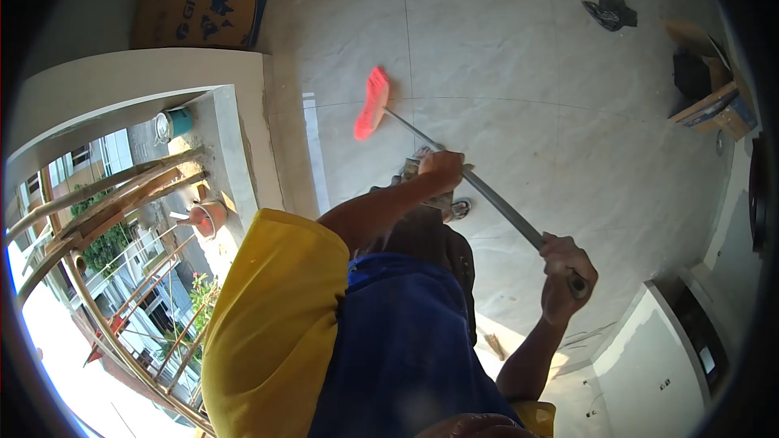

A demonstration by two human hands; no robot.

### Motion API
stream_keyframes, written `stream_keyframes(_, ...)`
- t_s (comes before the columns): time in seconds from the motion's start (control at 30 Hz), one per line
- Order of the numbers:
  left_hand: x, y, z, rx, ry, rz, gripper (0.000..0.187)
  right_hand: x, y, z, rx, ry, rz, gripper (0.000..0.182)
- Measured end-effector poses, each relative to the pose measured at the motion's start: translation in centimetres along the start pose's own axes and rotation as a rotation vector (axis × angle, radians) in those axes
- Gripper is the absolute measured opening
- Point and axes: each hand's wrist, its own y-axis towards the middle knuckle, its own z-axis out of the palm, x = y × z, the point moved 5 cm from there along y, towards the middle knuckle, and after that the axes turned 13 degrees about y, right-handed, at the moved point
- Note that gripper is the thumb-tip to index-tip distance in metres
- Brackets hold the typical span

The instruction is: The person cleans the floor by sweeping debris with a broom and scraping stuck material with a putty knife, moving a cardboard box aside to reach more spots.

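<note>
A long grey pole (503,207) runs diagonally over the tiled floor, with a pinkish-red mop or broom head (373,104) at its far end, resting on the floor. My left hand (442,170) is closed around the middle of the pole, in front of my legs. Near the pole's top end, my right hand (566,272) grips it, and the round end cap (577,284) shows beside the fingers. My sandalled feet are partly visible beneath the left hand.
A large cardboard box (199,0) stands at the upper left. Black plastic (613,13) lies at the upper right, near an open carton (714,93). Left, beyond an opening, are a teal bucket (173,124), a reddish bucket (207,219) and poles. A white panel (653,349) is lower right.
</note>
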Motion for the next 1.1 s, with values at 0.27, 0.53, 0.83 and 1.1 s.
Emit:
stream_keyframes(0.27,-14.8,1.7,-5.0,0.022,-0.347,0.365,0.037,8.3,3.8,8.8,0.252,-0.458,-0.209,0.024)
stream_keyframes(0.53,-7.5,-1.1,-17.1,-0.291,-0.014,0.201,0.040,14.5,7.5,3.2,0.086,-0.029,-0.414,0.027)
stream_keyframes(0.83,16.7,12.1,-14.6,-0.114,0.220,-0.472,0.039,-13.4,17.6,4.0,0.236,0.122,0.114,0.013)
stream_keyframes(1.1,-16.7,19.5,-12.7,0.006,-0.121,0.134,0.030,8.1,20.8,-12.3,-0.031,-0.115,-0.184,0.019)
